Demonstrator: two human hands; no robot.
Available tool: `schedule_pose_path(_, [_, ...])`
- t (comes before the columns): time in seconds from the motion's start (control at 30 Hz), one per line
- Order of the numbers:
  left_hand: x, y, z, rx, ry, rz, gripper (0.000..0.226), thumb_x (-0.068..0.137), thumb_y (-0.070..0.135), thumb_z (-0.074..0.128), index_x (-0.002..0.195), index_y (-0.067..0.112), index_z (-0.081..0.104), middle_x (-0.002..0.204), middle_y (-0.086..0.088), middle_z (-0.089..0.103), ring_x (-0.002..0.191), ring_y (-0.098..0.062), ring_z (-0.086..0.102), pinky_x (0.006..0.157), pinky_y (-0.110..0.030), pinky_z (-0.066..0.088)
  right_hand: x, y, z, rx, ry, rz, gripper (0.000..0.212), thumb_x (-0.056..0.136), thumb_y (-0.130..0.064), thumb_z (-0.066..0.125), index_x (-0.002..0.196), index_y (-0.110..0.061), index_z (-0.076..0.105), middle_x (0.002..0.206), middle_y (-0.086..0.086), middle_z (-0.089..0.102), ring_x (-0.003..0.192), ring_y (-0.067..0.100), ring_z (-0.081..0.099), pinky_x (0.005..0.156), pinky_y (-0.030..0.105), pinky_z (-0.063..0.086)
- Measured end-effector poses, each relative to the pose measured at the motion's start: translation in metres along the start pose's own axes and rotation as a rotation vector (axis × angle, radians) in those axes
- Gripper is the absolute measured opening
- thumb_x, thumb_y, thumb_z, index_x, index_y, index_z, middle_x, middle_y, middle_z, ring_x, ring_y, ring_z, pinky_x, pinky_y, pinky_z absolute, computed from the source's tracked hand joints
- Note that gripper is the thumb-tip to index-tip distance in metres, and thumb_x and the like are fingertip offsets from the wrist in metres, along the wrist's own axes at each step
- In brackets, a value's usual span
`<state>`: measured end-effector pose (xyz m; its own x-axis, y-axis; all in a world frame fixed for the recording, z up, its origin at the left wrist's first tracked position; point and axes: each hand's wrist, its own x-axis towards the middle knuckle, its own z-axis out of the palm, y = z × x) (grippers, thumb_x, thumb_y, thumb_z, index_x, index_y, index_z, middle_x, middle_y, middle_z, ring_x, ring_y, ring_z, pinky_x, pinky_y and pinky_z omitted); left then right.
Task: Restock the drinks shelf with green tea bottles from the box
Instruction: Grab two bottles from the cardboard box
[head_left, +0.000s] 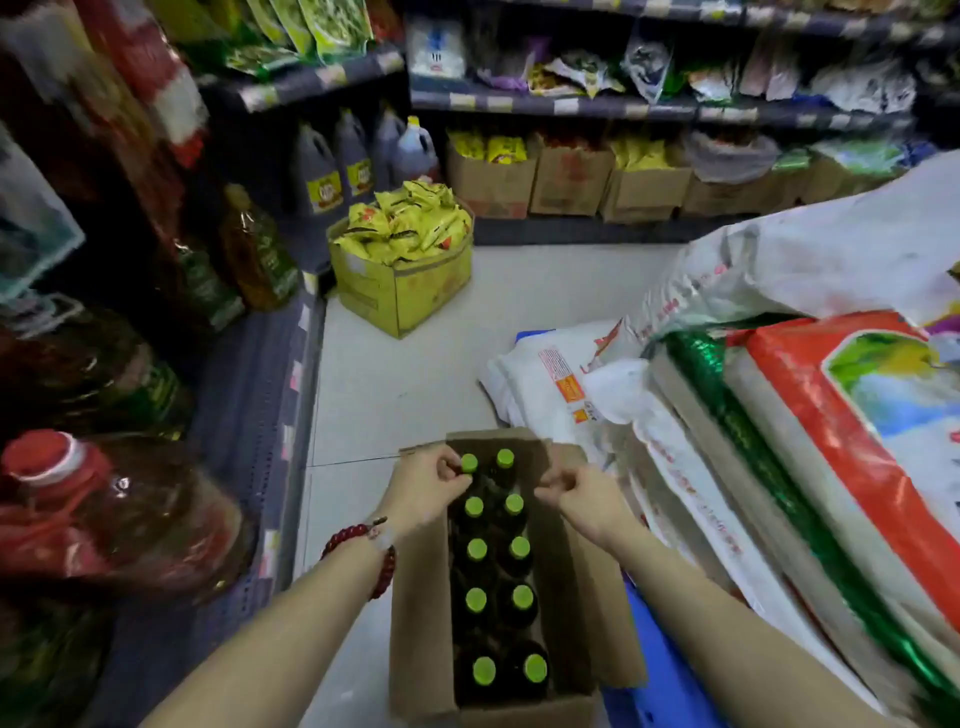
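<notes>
An open cardboard box (415, 623) stands on the floor below me. It holds several dark green tea bottles with bright green caps (476, 600) in two rows. My left hand (426, 483), with a red bead bracelet on the wrist, reaches to the far end of the box and pinches the cap of the far-left bottle (469, 462). My right hand (576, 499) is at the far right side of the box, its fingers curled on the inner edge of the right flap (587, 597). The drinks shelf cannot be told apart here.
Shelves with large oil bottles (104, 509) line the left. Stacked rice sacks (779, 441) crowd the right, close to the box. A yellow carton of snack packets (400, 270) sits on the floor ahead, with a strip of tiled floor (395, 384) between. A blue crate (660, 675) lies under the box's right side.
</notes>
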<state>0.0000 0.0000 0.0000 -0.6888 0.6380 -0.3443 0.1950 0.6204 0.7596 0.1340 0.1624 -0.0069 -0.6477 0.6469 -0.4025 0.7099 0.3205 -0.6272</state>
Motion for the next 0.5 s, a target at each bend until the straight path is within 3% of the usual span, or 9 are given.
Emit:
schedule_pose_path(0.13, [0.038,-0.057,0.058,-0.066,-0.006,0.017,0.026,0.084,0.018,0.067,0.107,0.007,0.063,0.088,-0.006,0.062,0.086,-0.017,0.057,0.068,-0.019,0.041,0.041,0.049,0.054,0.039,0.013,-0.043,0.011,0.08,-0.013,0.073,0.08,-0.019,0.063,0.068,0.0,0.06,0.067,0.013,0.053,0.059,0.016,0.04])
schedule_pose_path(0.2, [0.058,-0.082,0.085,-0.099,0.01,0.015,0.028,0.082,0.017,0.068,0.107,0.005,0.064,0.088,-0.006,0.06,0.083,-0.016,0.056,0.067,-0.018,0.042,0.061,0.069,0.077,0.045,0.045,-0.068,0.013,0.08,-0.013,0.073,0.08,-0.019,0.062,0.069,0.0,0.059,0.067,0.013,0.051,0.057,0.014,0.038])
schedule_pose_path(0.3, [0.082,-0.111,0.113,-0.126,0.04,0.045,0.033,0.083,0.018,0.068,0.113,0.006,0.062,0.097,-0.006,0.06,0.092,-0.017,0.058,0.084,-0.026,0.046,0.088,0.094,0.102,0.056,0.109,-0.105,0.015,0.078,-0.016,0.075,0.091,-0.015,0.068,0.077,0.0,0.06,0.074,0.014,0.053,0.059,0.014,0.037])
schedule_pose_path(0.4, [0.094,-0.126,0.133,-0.178,0.091,0.054,0.04,0.083,0.015,0.066,0.121,0.005,0.057,0.115,-0.012,0.063,0.11,-0.023,0.059,0.098,-0.032,0.046,0.101,0.109,0.121,0.088,0.153,-0.119,0.024,0.077,-0.015,0.076,0.099,-0.013,0.068,0.083,0.0,0.061,0.08,0.015,0.055,0.072,0.025,0.042])
schedule_pose_path(0.5, [0.094,-0.128,0.149,-0.198,0.168,0.03,0.05,0.084,0.012,0.065,0.131,0.007,0.051,0.13,-0.012,0.059,0.121,-0.026,0.055,0.104,-0.035,0.042,0.104,0.122,0.134,0.179,0.179,-0.133,0.027,0.075,-0.014,0.077,0.098,-0.02,0.064,0.082,-0.001,0.061,0.078,0.016,0.056,0.079,0.03,0.047])
